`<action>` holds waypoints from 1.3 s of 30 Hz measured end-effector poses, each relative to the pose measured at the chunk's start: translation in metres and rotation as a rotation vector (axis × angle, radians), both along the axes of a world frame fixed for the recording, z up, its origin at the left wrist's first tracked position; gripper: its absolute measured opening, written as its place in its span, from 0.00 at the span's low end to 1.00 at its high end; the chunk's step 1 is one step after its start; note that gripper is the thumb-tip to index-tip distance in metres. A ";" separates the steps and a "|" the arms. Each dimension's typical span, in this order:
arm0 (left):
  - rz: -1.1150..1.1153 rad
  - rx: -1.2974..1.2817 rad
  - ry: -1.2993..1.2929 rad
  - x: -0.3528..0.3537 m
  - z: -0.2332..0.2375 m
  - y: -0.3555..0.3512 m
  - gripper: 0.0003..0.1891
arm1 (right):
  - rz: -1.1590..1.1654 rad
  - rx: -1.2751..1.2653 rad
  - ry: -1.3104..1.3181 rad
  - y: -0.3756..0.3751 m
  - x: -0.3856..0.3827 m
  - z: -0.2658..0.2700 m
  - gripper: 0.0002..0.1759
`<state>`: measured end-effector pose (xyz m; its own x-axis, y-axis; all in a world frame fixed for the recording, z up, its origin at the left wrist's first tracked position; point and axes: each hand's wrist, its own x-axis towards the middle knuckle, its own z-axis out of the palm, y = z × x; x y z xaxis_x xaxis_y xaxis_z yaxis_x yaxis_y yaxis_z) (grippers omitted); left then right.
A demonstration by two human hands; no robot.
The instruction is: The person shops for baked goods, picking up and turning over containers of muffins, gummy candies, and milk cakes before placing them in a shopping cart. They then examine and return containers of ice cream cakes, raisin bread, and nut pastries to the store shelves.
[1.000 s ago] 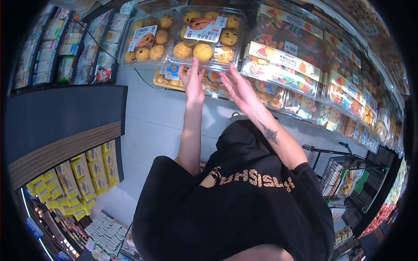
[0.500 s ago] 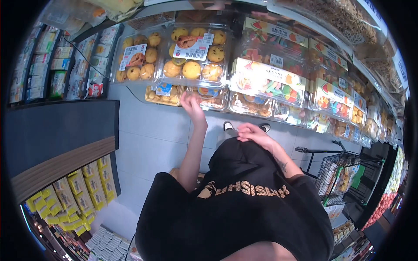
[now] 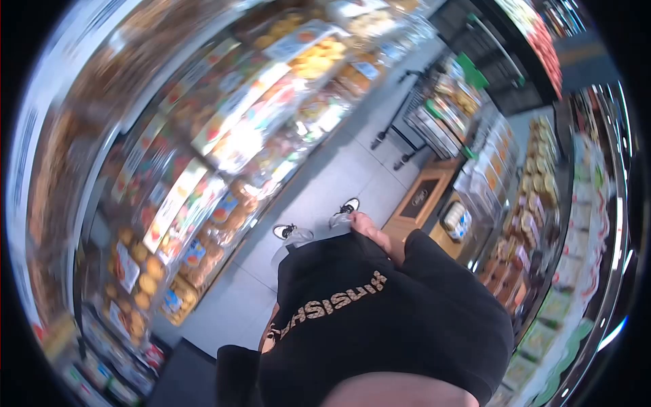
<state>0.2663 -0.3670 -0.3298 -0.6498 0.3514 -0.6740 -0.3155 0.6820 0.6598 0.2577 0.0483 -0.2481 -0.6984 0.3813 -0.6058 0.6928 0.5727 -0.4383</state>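
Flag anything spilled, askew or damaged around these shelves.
Nothing stands out: the snack packs sit in stacked rows, the floor shows no spill, the right hand hangs empty. Motion blur hides fine detail.

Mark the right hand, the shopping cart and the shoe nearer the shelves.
right hand (image 3: pixel 374 233), head view, on its back.
shopping cart (image 3: pixel 434 132), head view, on the wire basket.
shoe nearer the shelves (image 3: pixel 290 233), head view, on its toe.

I see R hand (image 3: pixel 371 234) resting on black shirt (image 3: pixel 407 312), near shoes (image 3: pixel 347 205). Snack shelves (image 3: pixel 203 156) at left, blurred; basket cart (image 3: pixel 437 125) beyond.
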 end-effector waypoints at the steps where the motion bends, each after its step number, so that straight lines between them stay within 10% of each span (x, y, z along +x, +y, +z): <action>1: 0.030 -0.031 -0.052 -0.012 0.015 0.003 0.13 | 0.049 -0.129 0.085 0.006 0.004 -0.005 0.17; 6: 0.353 -0.245 -0.238 -0.078 0.096 0.072 0.10 | -0.217 -0.312 0.139 0.033 0.031 -0.009 0.15; 7: 0.665 -0.092 -0.357 -0.094 0.054 0.067 0.08 | -0.350 -0.342 0.172 0.045 0.037 -0.009 0.15; 11: 0.451 0.048 -0.248 -0.159 0.050 0.143 0.12 | -0.645 -0.442 0.175 0.114 0.062 -0.018 0.19; 15: 0.556 0.121 -0.148 -0.139 0.117 0.307 0.11 | -0.588 0.112 0.430 0.230 0.056 -0.005 0.28; 20: -0.092 0.128 0.007 -0.136 0.113 0.414 0.10 | -0.801 0.391 0.662 0.391 0.024 0.039 0.27; 33: -0.365 0.193 -0.024 -0.206 0.103 0.658 0.09 | -0.630 0.590 0.387 0.486 0.023 0.036 0.20; 39: -0.689 0.394 0.488 -0.253 0.168 0.796 0.08 | -0.747 0.557 0.354 0.522 0.004 0.029 0.13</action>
<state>0.0136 0.4293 -0.1622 -0.3934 0.9100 -0.1312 0.4490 0.3146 0.8363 0.2614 0.5700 -0.2195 -0.2685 0.9632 -0.0100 0.8409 0.2293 -0.4903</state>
